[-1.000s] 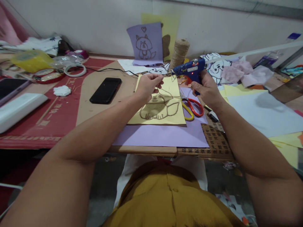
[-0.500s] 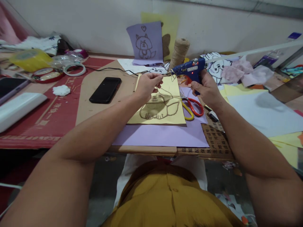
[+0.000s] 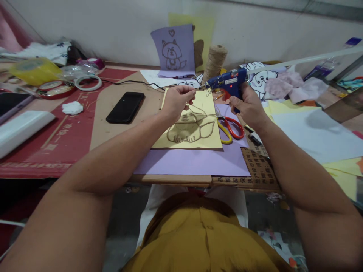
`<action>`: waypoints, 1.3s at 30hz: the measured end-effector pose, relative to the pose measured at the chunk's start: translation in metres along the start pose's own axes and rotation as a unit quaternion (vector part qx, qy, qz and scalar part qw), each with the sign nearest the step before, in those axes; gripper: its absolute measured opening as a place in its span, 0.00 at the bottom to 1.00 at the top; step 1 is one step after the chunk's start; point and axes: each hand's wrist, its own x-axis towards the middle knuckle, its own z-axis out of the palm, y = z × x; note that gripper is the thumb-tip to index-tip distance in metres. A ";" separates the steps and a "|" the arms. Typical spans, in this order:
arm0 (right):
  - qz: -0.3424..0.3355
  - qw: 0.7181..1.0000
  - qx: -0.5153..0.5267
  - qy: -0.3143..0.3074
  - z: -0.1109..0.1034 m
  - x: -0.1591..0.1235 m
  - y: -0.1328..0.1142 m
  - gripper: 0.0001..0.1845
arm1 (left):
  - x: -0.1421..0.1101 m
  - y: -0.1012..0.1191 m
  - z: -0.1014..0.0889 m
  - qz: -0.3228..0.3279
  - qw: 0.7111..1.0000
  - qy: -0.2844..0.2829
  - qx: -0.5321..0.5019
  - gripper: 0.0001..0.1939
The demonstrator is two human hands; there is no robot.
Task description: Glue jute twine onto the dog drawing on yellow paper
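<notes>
My left hand (image 3: 176,100) pinches a thin piece of twine (image 3: 198,110) above a yellow sheet (image 3: 195,126) that carries a twine outline of a dog. My right hand (image 3: 246,105) grips a blue hot glue gun (image 3: 227,80), its nozzle pointing left at the pinched end of the twine. The yellow sheet lies on a larger purple sheet (image 3: 195,160). Red and yellow scissors (image 3: 230,129) lie just right of the yellow sheet, under my right wrist.
A black phone (image 3: 125,107) lies left of the sheets. A spool of twine (image 3: 214,62) and a purple dog drawing (image 3: 173,51) stand at the wall. A tape roll (image 3: 88,82), a white wad (image 3: 72,107) and a white box (image 3: 22,128) are left; loose papers (image 3: 314,134) right.
Both hands and the glue gun stay almost still; the glue gun's nozzle and my left hand's pinch have drawn slightly closer together.
</notes>
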 end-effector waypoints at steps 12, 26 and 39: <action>-0.022 1.000 -0.012 -0.014 0.002 0.000 -0.002 0.28 | -0.002 0.003 0.001 0.014 1.000 0.000 0.015 0.16; -0.015 0.999 -0.033 -0.023 0.000 0.000 0.002 0.34 | 0.002 0.000 -0.004 -0.009 1.000 0.001 -0.023 0.15; -0.006 0.999 -0.029 -0.020 -0.003 0.002 0.007 0.37 | -0.001 0.002 0.001 0.009 1.000 -0.002 0.028 0.16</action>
